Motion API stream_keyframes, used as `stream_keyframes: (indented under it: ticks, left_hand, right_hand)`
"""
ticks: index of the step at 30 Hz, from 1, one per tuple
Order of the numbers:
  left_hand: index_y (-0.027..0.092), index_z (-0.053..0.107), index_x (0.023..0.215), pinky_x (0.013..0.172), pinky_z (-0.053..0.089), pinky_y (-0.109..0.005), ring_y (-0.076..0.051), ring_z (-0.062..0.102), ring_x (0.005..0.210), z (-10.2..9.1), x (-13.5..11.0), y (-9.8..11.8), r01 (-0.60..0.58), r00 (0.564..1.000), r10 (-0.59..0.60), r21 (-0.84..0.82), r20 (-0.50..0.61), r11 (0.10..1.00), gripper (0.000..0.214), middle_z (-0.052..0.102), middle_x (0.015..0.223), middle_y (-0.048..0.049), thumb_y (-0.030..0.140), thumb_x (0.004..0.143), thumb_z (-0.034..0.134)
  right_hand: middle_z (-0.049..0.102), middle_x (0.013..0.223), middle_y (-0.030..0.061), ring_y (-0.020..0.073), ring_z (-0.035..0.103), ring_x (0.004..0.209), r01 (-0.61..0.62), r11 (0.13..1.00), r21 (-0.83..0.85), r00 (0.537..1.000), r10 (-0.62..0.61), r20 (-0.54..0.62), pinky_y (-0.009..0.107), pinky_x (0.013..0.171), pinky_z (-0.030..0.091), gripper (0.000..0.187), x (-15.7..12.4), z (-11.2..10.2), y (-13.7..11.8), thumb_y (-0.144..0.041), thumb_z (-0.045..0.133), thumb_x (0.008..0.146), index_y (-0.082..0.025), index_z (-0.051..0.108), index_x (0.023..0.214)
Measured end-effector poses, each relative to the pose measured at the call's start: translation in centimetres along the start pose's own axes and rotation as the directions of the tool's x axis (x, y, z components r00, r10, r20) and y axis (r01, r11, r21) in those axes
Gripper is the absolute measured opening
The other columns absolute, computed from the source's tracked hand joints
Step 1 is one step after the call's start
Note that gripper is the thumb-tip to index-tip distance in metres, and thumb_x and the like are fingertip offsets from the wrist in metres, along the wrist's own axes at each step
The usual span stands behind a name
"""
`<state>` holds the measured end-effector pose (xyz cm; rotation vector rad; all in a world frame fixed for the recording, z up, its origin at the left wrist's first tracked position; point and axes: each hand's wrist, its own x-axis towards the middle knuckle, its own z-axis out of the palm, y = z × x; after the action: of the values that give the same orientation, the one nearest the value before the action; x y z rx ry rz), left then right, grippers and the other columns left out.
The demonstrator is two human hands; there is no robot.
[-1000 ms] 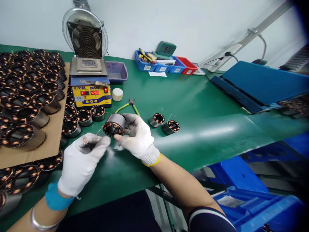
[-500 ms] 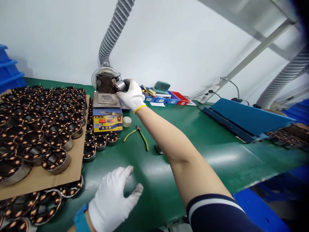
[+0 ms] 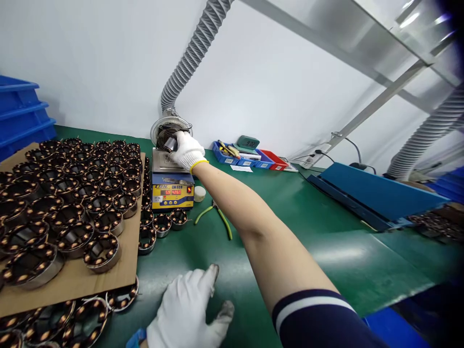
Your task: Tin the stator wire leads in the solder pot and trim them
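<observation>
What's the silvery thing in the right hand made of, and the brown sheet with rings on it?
Silvery thing in the right hand: probably smooth metal, because its side looks grey and shiny.
Brown sheet: likely cardboard with a dull finish, being flat and plain tan, though thin wood could look similar.

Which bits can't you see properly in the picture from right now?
- Head view: part of the copper-wound ring, hidden by the right hand; I can't tell whether it touches the steel plate.
- Head view: the end of the blue wristband by the left hand, cut off by the bottom edge.
- Head view: writing on the bin labels, too small to read.
</observation>
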<state>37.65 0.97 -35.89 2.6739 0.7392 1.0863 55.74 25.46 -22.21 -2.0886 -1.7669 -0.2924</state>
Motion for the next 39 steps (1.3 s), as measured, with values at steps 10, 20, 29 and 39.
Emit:
stream_keyframes:
  ticks: [10, 20, 29, 39]
  left_hand:
    - [0.020, 0.044, 0.120, 0.051, 0.050, -0.032, -0.019, 0.062, 0.062, 0.0, 0.0, 0.0, 0.015, 0.999, -0.013, -0.042, 0.047, 0.999, 0.050, 0.060, 0.077, 0.0007, 0.036, 0.076, 0.061]
    - [0.019, 0.044, 0.126, 0.055, 0.055, -0.036, -0.026, 0.068, 0.078, 0.2, 0.1, -0.4, 0.117, 0.992, -0.117, -0.016, -0.037, 0.993, 0.052, 0.068, 0.097, -0.0093, 0.039, 0.081, 0.059]
    - [0.017, 0.044, 0.134, 0.095, 0.053, -0.040, -0.023, 0.060, 0.113, -1.2, 1.9, -1.4, 0.567, 0.791, -0.603, -0.491, 0.104, 0.661, 0.060, 0.058, 0.130, -0.0115, 0.050, 0.086, 0.057]
    - [0.016, 0.022, 0.149, 0.110, 0.039, -0.047, -0.027, 0.052, 0.125, -1.0, 2.2, -1.8, 0.685, 0.655, -0.723, -0.578, 0.221, 0.444, 0.077, 0.054, 0.136, -0.0153, 0.050, 0.086, 0.051]
  right_hand:
    - [0.055, 0.119, 0.0109, 0.0320, 0.058, 0.106, 0.000, 1.000, -0.030, 1.000, 0.000, -0.007, 0.049, 0.087, 0.052, 0.053, 0.3, 0.2, -0.2, -0.036, 0.069, 0.073, -0.020, 0.050, 0.120]
    - [0.056, 0.120, 0.0110, 0.0309, 0.058, 0.108, -0.021, 0.996, 0.082, 0.995, 0.028, -0.091, 0.047, 0.092, 0.050, 0.053, -0.2, -1.4, 0.0, -0.032, 0.067, 0.074, -0.018, 0.052, 0.122]
    - [0.069, 0.096, 0.0050, 0.0226, 0.067, 0.090, -0.141, 0.694, 0.706, 0.977, 0.213, -0.014, 0.039, 0.085, 0.056, 0.045, -9.7, -3.8, 0.4, -0.024, 0.076, 0.062, -0.016, 0.061, 0.103]
    - [0.068, 0.082, 0.0014, 0.0188, 0.067, 0.076, -0.455, 0.204, 0.867, 0.887, 0.188, 0.421, 0.032, 0.070, 0.059, 0.047, -19.7, -1.8, -1.5, -0.015, 0.078, 0.054, -0.015, 0.058, 0.097]
